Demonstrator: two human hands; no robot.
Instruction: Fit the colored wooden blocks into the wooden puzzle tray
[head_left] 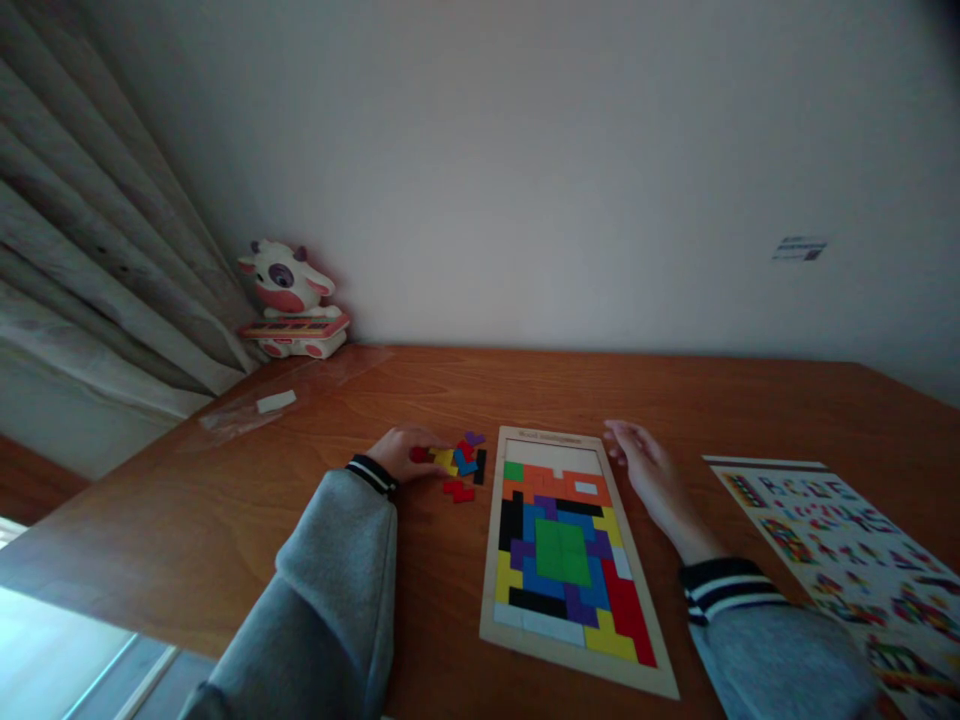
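Writing on puzzle board [551,437] top edge unreadable. Left hand [401,452] left of board, fingers grasping loose pieces [461,465]; right hand [649,470] at its right edge, fingers released.

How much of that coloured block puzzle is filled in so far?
Most of the tray is filled; a bare strip remains at its far end. The left hand rests on the loose pieces beside it, and the right hand steadies the tray's edge.
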